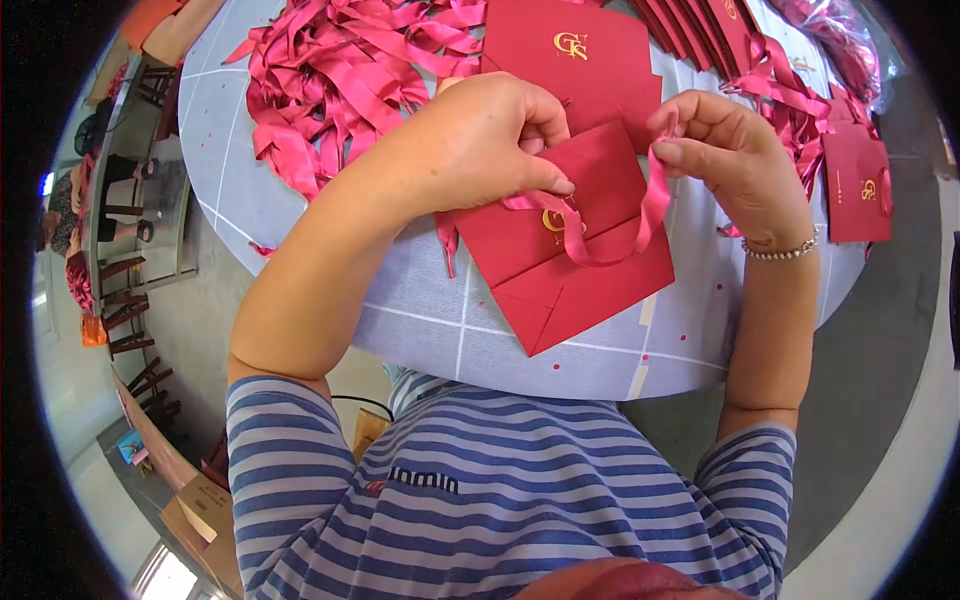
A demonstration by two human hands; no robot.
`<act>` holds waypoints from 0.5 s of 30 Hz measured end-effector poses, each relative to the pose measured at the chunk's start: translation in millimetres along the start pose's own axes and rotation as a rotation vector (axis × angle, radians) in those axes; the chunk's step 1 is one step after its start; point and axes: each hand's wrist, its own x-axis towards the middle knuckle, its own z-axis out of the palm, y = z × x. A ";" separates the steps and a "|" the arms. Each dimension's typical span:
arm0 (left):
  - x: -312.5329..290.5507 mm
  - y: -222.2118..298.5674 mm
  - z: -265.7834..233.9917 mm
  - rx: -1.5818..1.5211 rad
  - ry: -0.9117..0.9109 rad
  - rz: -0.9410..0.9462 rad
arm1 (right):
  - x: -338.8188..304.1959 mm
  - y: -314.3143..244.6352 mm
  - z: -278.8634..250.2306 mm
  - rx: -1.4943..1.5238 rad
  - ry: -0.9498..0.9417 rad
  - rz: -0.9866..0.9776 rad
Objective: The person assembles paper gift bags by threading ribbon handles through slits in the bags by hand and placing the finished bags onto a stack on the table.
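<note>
A flat red paper gift bag point(605, 285) with a folded bottom and a gold emblem lies tilted on the table in front of me. My left hand point(500, 135) is closed on its upper left edge, thumb on the front face. A pink ribbon point(655, 205) hangs in a loose loop across the bag, from beside my left thumb up to my right hand. Pinched between thumb and fingers of my right hand point(725, 160) is the ribbon's end, just off the bag's upper right corner. My left fingertips are partly hidden behind the bag.
A heap of pink ribbons point(320, 85) lies at the far left, beside more flat red bags point(615, 45). Further right are a row of red bags point(700, 30), another ribbon pile point(785, 95) and a bag with a ribbon handle point(857, 190). Red paper dots speckle the tablecloth point(420, 310).
</note>
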 end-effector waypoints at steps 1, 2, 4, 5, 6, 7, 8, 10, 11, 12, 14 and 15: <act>-0.1 -0.8 -0.4 -0.028 -0.014 0.008 | 0.3 2.8 2.4 -0.001 0.001 0.000; -0.4 -1.3 -0.2 -0.028 -0.013 0.009 | 1.1 5.2 5.4 -0.023 0.018 -0.072; -1.3 -2.1 0.6 -0.034 0.018 0.036 | 1.9 2.8 11.7 -0.046 0.036 -0.146; -1.4 -2.6 0.7 -0.032 0.018 0.037 | 1.6 -1.4 15.2 0.080 0.053 -0.115; -1.5 -3.3 0.5 -0.040 0.024 0.046 | 1.3 -3.6 16.7 0.207 0.070 -0.084; -1.6 -3.9 0.2 -0.048 0.030 0.054 | 1.6 -3.0 15.9 0.208 0.070 -0.085; -1.4 -3.8 0.0 -0.046 0.027 0.057 | 1.7 -2.0 13.8 0.311 0.016 -0.098; -0.8 -3.8 -0.1 -0.081 0.006 0.052 | 2.3 1.3 8.7 0.415 -0.033 -0.113; -1.1 -3.4 0.1 -0.078 0.004 0.053 | 3.3 3.1 6.1 0.350 -0.056 -0.116; -1.3 -3.2 0.7 -0.106 0.001 0.034 | 3.1 4.2 4.6 0.286 -0.079 -0.118; -1.8 -3.5 1.8 -0.130 -0.006 0.015 | -0.4 2.9 10.3 0.068 -0.022 -0.090; -2.3 -4.0 2.3 -0.110 0.010 0.020 | -2.2 1.5 15.2 -0.152 0.033 -0.058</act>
